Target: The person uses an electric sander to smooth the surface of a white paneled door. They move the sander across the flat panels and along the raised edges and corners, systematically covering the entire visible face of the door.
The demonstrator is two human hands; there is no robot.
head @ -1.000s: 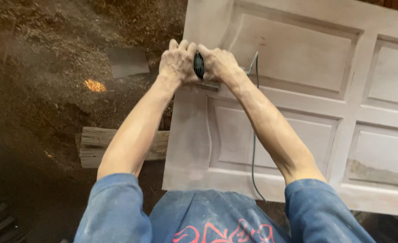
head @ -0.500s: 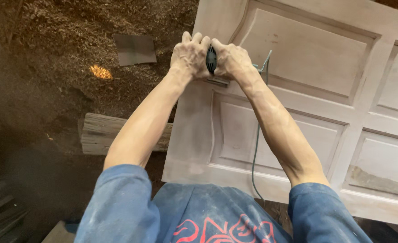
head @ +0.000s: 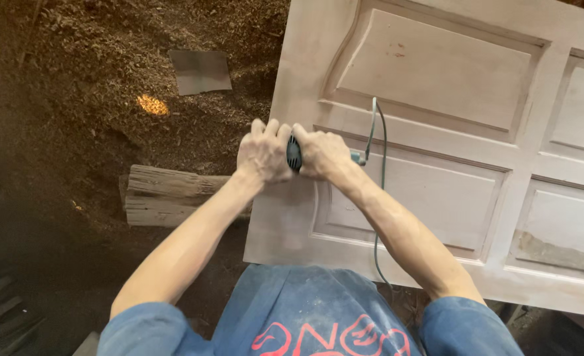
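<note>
A pale, unfinished wooden panel door (head: 437, 72) lies flat in front of me. Both hands press a small dark power sander (head: 294, 153) onto the door's left stile, near a cross rail. My left hand (head: 262, 153) grips its left side and my right hand (head: 323, 153) grips its right side, so most of the tool is hidden. Its grey cord (head: 375, 198) runs from the tool across a lower panel and back toward my body.
Brown sawdust (head: 107, 59) covers the floor to the left. A rough wooden block (head: 166, 196) lies by the door's left edge. A flat grey sheet (head: 201, 70) rests on the sawdust farther away. One lower right panel (head: 559, 254) shows a patch of darker bare wood.
My hands and the sander have slid back along the door's left stile toward me, from the upper panel's corner to the cross rail. The cord followed.
</note>
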